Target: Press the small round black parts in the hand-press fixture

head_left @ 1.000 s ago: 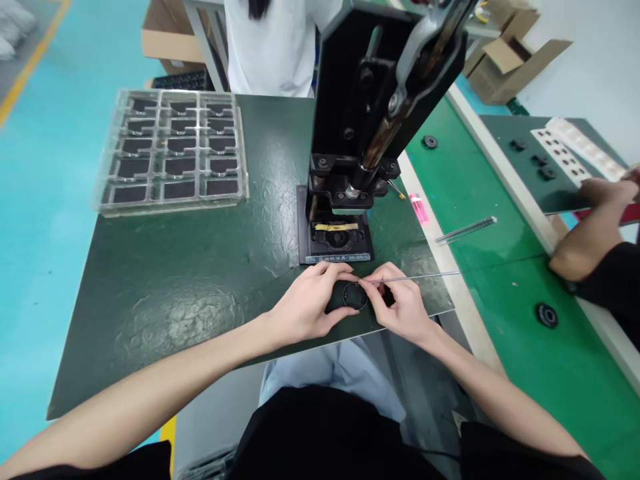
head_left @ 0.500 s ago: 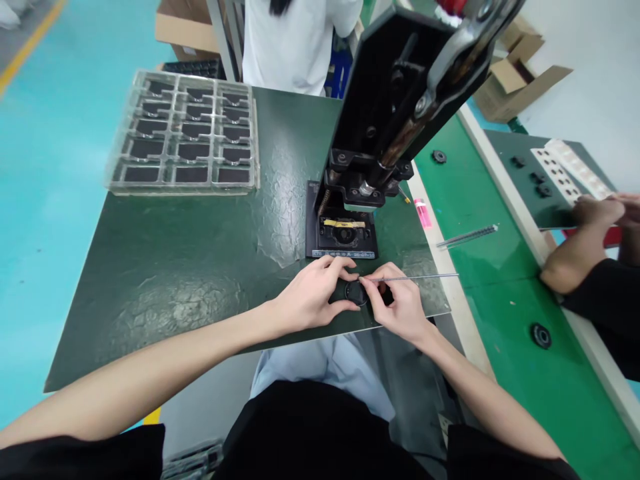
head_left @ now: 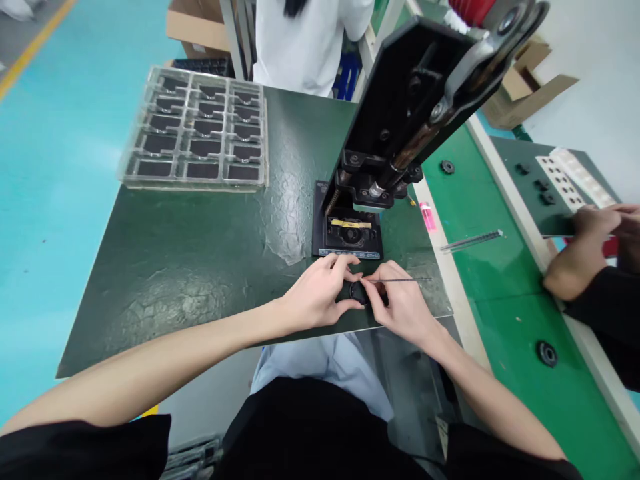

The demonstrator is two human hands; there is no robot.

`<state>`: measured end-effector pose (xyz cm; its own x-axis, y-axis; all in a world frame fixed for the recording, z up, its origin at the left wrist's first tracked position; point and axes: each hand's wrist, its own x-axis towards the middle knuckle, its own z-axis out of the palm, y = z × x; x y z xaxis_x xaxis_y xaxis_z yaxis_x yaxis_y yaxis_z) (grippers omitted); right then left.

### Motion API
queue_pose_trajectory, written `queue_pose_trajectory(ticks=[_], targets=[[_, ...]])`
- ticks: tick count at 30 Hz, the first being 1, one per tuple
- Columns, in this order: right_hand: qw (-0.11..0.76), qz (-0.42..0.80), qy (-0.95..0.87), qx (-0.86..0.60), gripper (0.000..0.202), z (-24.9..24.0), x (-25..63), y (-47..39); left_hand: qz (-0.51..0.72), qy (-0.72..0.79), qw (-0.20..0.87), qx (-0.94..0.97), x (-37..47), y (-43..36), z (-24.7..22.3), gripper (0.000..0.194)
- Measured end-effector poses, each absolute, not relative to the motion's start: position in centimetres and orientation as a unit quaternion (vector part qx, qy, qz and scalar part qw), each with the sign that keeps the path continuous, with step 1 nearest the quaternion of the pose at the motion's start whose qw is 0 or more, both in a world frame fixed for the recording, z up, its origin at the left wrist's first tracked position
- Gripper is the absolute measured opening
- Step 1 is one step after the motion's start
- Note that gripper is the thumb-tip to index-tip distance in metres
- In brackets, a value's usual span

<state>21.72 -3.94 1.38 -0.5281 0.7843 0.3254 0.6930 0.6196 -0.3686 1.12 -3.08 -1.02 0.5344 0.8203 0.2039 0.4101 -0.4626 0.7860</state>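
Note:
At the table's near edge my left hand (head_left: pixel 320 293) curls its fingers and thumb around a small round black part (head_left: pixel 357 292), gripping it by the sides. My right hand (head_left: pixel 405 307) is closed in a pinch on a thin grey strip (head_left: pixel 416 280). The strip's free end sticks out to the right, while its other end meets the black part's upper edge under my fingertips. Exactly how they touch there is hidden. Just beyond both hands stands a black hand press (head_left: pixel 400 120), its base fixture (head_left: pixel 353 235) crossed by a yellow strip.
Clear plastic trays (head_left: pixel 200 133) with dark inserts sit at the table's far left. To the right runs a green conveyor (head_left: pixel 505 293) carrying round black parts (head_left: pixel 547 353) and more thin strips (head_left: pixel 473 240). A co-worker's hands (head_left: pixel 595 220) are beyond it; another person (head_left: pixel 300 50) sits ahead.
The thin strip in my right hand now sticks out less far to the right and looks tilted or turned. Both hands keep their grip; the whole view has shifted slightly.

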Motion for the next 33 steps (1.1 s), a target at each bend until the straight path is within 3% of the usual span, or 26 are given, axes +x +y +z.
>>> queue_pose_trajectory(ticks=[7, 11, 15, 18, 21, 24, 27, 30, 33], targets=[[0.269, 0.121, -0.855, -0.426, 0.019, 0.6, 21.4, -3.7, 0.3, 0.392, 0.354, 0.795, 1.2, -3.0, -1.3, 0.069], [0.294, 0.214, -0.812, -0.456, 0.021, 0.2, 21.4, -3.6, 0.303, 0.399, 0.35, 0.792, 1.2, -2.9, -1.5, 0.07], [0.433, 0.279, -0.694, -0.503, 0.027, 0.4, 22.5, -3.9, 0.309, 0.396, 0.339, 0.795, 1.1, -2.6, -1.8, 0.067], [0.488, 0.192, -0.677, -0.517, 0.023, 1.5, 24.1, -4.1, 0.312, 0.387, 0.348, 0.795, 1.0, -2.4, -1.9, 0.069], [0.445, 0.033, -0.762, -0.47, 0.01, 3.0, 25.7, -4.3, 0.329, 0.37, 0.339, 0.8, 0.7, -2.5, -1.5, 0.067], [0.366, -0.16, -0.822, -0.406, 0.012, 4.2, 26.0, -4.3, 0.39, 0.343, 0.329, 0.788, 0.7, -3.0, -0.3, 0.038], [0.281, -0.312, -0.831, -0.365, 0.013, 4.7, 24.8, -3.9, 0.385, 0.303, 0.44, 0.753, 0.9, -3.9, 1.3, 0.026], [0.252, -0.376, -0.827, -0.334, 0.01, 5.0, 22.9, -3.0, 0.28, 0.254, 0.608, 0.698, 1.2, -4.5, 2.5, 0.037], [0.273, -0.399, -0.81, -0.331, 0.009, 5.4, 21.5, -2.3, 0.238, 0.255, 0.664, 0.662, 1.3, -4.6, 3.1, 0.045]])
